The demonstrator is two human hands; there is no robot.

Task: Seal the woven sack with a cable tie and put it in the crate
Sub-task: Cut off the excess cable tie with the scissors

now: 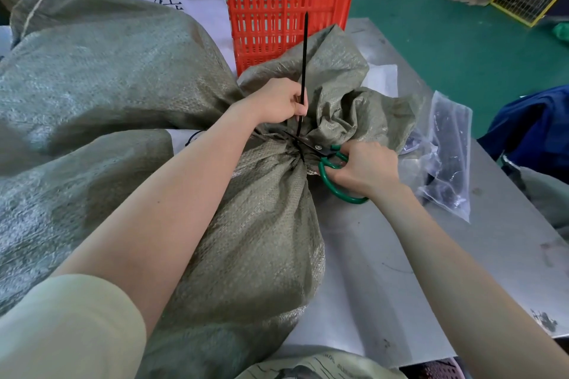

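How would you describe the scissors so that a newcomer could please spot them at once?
Start at the big red slatted plastic crate at the back of the grey metal table. Nearer the camera lies the grey-green woven sack, cinched by a black cable tie. At that neck, the right hand holds the scissors: dark blades, the only bright green looped handles.

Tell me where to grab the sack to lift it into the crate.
Probably the cinched neck of the sack, just below the cable tie, coming from above: the fabric gathers narrow there, while the body bulges too wide for one hand.
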